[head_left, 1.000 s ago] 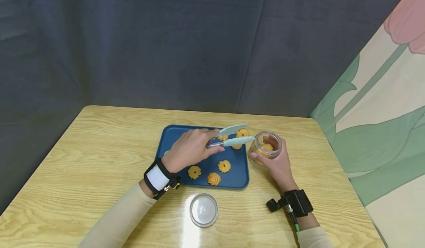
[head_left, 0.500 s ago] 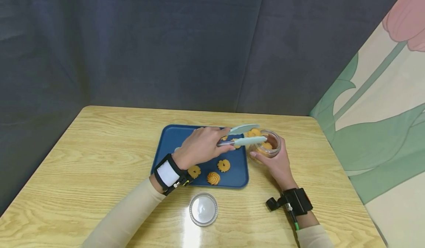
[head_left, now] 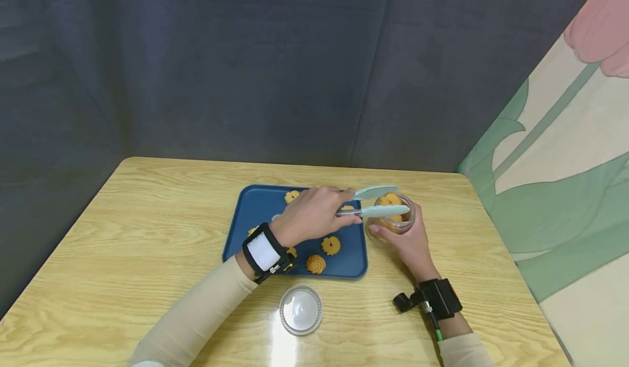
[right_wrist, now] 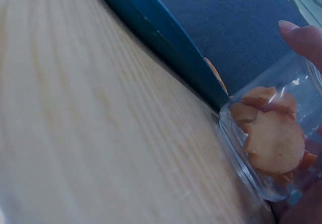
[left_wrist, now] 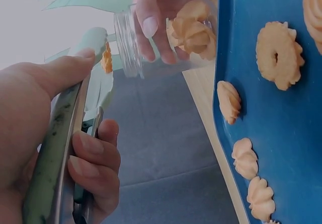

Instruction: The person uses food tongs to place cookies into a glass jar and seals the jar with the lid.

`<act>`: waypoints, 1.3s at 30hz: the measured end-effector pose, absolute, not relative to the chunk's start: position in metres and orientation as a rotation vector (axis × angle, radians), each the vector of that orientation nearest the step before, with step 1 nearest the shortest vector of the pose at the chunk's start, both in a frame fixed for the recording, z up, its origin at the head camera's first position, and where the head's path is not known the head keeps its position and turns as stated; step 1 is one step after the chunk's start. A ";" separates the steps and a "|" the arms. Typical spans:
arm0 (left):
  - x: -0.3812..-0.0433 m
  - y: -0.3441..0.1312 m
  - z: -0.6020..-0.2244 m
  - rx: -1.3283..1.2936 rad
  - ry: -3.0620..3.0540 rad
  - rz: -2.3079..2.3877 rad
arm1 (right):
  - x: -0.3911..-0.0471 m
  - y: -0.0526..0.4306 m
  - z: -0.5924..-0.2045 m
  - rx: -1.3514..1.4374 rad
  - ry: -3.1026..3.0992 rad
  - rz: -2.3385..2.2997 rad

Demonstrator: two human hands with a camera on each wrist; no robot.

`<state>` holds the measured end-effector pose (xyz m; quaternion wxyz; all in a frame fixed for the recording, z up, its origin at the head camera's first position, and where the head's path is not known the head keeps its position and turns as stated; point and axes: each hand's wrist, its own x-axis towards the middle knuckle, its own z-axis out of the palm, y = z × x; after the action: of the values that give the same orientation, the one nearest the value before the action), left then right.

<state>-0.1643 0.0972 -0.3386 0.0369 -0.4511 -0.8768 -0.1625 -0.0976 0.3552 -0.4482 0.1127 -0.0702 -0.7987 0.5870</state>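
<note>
My left hand (head_left: 316, 214) grips metal tongs with pale green tips (head_left: 385, 211). Between those tips is a yellow cookie (left_wrist: 106, 59), held over the mouth of a clear jar (left_wrist: 127, 45). My right hand (head_left: 409, 244) holds the jar around its side, thumb at the front. Inside it lie several cookies (right_wrist: 275, 141), seen through the wall in both wrist views. The jar stands tight against the right edge of a blue tray (head_left: 255, 206). Several cookies are on the tray, among them a swirled one (head_left: 316, 264) and a ring-shaped one (head_left: 331, 246); my left hand hides part of it.
A round clear lid (head_left: 301, 310) lies on the wooden table (head_left: 123, 247) in front of the tray. Behind the table hangs a dark cloth (head_left: 245, 72), and a flower-patterned cloth (head_left: 565, 192) is at the right.
My left hand has moved right with the tongs, carrying a cookie from the tray's far right corner to over the jar's mouth. My right hand and the jar have stayed put.
</note>
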 end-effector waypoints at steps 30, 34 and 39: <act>-0.166 0.109 -0.338 -1.380 -2.748 -0.487 | -0.096 0.353 -0.447 -0.187 -2.357 1.724; -0.166 0.109 -0.338 -1.365 -2.751 -0.503 | -0.096 0.352 -0.447 -0.189 -2.356 1.714; -0.166 0.106 -0.338 -1.353 -2.752 -0.511 | -0.096 0.353 -0.446 -0.184 -2.351 1.723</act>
<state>-0.1664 0.1064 -0.3383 0.0166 -0.4351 -0.8851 -0.1643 -0.0959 0.3532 -0.4465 0.1103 -0.0627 -0.8000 0.5865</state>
